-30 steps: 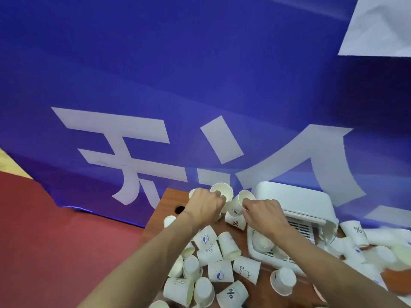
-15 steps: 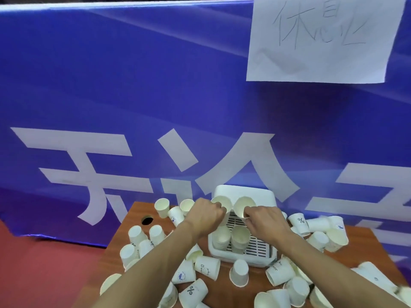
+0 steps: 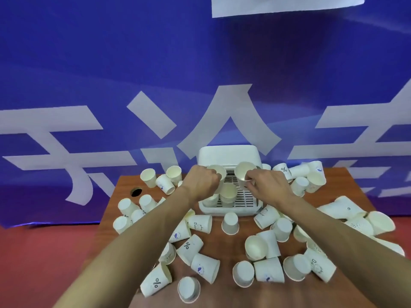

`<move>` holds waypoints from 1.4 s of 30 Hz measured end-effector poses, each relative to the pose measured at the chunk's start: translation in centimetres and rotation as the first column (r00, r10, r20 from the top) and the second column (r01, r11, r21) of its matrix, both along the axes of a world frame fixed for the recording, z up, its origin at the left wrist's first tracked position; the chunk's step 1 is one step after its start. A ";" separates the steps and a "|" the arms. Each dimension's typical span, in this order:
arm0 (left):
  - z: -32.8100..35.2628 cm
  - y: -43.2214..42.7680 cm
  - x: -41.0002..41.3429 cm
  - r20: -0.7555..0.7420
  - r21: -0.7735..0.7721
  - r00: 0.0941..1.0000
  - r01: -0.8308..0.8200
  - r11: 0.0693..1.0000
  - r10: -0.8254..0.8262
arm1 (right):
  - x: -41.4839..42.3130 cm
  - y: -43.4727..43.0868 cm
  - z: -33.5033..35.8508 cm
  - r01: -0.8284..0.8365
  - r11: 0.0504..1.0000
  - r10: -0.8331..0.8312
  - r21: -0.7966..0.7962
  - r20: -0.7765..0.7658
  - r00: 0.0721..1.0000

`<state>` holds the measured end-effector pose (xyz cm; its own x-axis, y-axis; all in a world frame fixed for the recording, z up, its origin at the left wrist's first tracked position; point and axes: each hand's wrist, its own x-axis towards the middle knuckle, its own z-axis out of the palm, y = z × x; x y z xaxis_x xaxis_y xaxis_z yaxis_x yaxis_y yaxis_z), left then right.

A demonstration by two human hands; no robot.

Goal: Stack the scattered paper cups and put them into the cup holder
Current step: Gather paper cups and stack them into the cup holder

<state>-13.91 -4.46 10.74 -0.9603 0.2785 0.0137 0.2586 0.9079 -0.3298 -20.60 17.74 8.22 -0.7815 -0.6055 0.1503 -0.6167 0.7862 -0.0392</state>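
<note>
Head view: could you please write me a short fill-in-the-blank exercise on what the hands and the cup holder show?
1. The left hand and the right hand each hold one paper ____.
2. The cup holder beneath the hands is coloured ____.
3. The banner behind the table is ____ with pale lettering.
Missing words: cup; white; blue.

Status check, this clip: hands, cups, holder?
Left hand grips a cup, right hand grips another cup, both over the holder. Cup stacks already inside. Loose cups crowd the table.
</note>
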 end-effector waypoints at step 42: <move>-9.8 -3.4 -1.7 0.049 0.151 0.997 -0.060 0.987 0.054 | -0.8 -3.3 -8.8 0.062 0.975 -0.022 -0.213 0.186 0.982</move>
